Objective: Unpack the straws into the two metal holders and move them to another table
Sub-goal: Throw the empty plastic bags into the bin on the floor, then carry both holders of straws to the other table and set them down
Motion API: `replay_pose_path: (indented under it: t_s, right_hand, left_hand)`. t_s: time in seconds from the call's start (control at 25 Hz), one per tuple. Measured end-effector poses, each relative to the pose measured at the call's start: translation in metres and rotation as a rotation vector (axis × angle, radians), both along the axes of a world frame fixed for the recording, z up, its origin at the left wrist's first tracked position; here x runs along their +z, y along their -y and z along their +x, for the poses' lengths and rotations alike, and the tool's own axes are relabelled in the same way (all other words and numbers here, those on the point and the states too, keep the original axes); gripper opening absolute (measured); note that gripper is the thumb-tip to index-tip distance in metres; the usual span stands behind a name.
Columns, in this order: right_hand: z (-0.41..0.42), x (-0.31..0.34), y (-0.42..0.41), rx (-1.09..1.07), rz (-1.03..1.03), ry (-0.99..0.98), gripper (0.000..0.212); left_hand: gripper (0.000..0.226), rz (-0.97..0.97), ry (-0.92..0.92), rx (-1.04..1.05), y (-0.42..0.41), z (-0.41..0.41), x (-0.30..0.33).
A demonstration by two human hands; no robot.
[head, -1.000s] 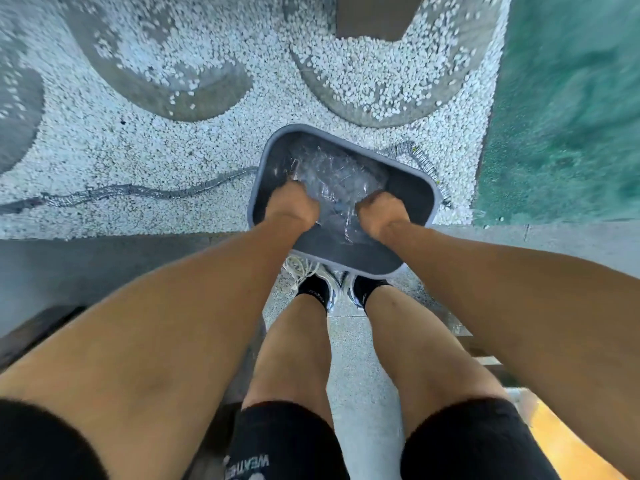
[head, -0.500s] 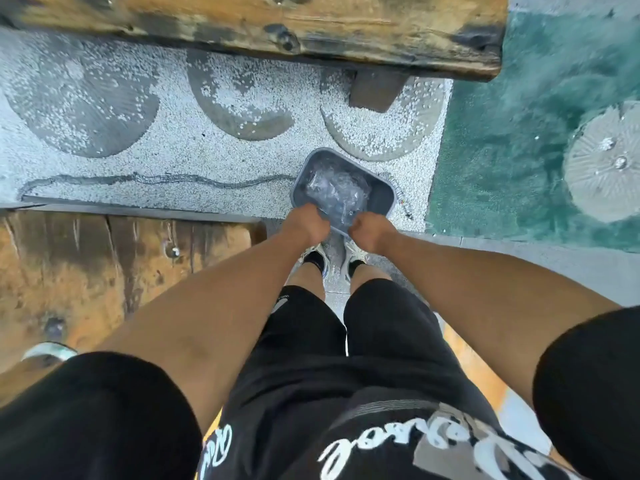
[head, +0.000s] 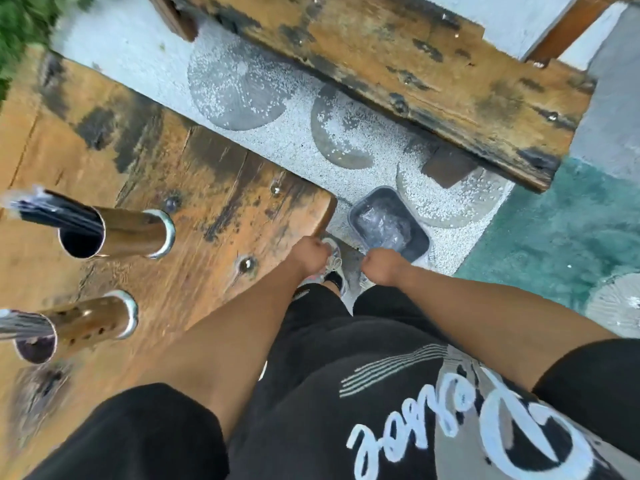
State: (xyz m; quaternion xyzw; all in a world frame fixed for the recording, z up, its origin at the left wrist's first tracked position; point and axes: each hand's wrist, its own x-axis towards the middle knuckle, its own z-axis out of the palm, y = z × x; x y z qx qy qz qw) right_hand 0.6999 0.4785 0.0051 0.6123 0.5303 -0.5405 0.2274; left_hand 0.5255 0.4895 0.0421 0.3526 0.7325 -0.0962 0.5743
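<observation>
Two metal holders stand on the wooden table (head: 214, 188) at the left. The smooth holder (head: 131, 233) has black straws (head: 52, 211) sticking out of it. The perforated holder (head: 93, 322) nearer to me also carries straws (head: 19, 323). My left hand (head: 308, 252) hangs curled just past the table's right corner. My right hand (head: 381, 266) is curled beside it, above my shoes. Neither hand has anything in it. On the gravel in front of my feet sits a grey bin (head: 375, 195) with crumpled clear plastic wrap (head: 381, 226) inside.
A second weathered wooden table (head: 415, 71) runs across the top right, with its leg (head: 450, 168) on the white gravel. Round stepping stones (head: 239, 88) lie between the two tables. Green flooring (head: 554, 244) covers the right side.
Both hands have come out of the bin, leaving the plastic wrap there. The view has risen and swung left, bringing the table with the two holders into sight.
</observation>
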Motion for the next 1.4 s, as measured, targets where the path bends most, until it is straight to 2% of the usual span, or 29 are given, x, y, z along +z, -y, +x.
replay_pose_path:
  t_s: [0.16, 0.28, 0.4, 0.56, 0.76, 1.0, 1.2, 1.36, 1.4]
  right_hand:
    - [-0.031, 0.017, 0.007, 0.218, -0.005, -0.007, 0.04]
    - [-0.066, 0.027, 0.014, 0.423, 0.05, 0.011, 0.037]
    - [-0.099, 0.031, 0.022, 0.57, 0.057, 0.006, 0.036]
    - [-0.156, 0.041, 0.034, 0.802, 0.105, 0.004, 0.013]
    - [-0.228, 0.05, 0.037, 0.982, 0.129, 0.03, 0.027]
    - [-0.295, 0.042, 0.055, 0.899, 0.1, -0.016, 0.035]
    - [-0.324, 0.039, 0.054, 0.88, 0.1, -0.062, 0.024]
    - [-0.34, 0.045, 0.031, 0.803, 0.199, -0.085, 0.013]
    - [-0.344, 0.041, 0.021, 0.776, 0.227, -0.095, 0.008]
  left_hand:
    - [0.015, -0.025, 0.008, 0.251, 0.055, -0.047, 0.006]
    - [0.016, -0.001, -0.001, 0.445, 0.098, -0.079, 0.01]
    - [0.021, 0.02, -0.015, 0.524, 0.143, -0.103, 0.013]
    - [0.024, 0.01, -0.003, 0.715, 0.21, -0.146, 0.012]
    - [0.022, 0.06, -0.05, 0.911, 0.281, -0.2, 0.014]
    - [0.029, 0.06, -0.04, 1.054, 0.319, -0.254, 0.02]
    - [0.024, 0.064, -0.04, 1.144, 0.323, -0.273, 0.015]
    - [0.013, 0.14, -0.088, 1.292, 0.313, -0.286, 0.008]
    - [0.017, 0.169, -0.124, 1.338, 0.309, -0.292, 0.007]
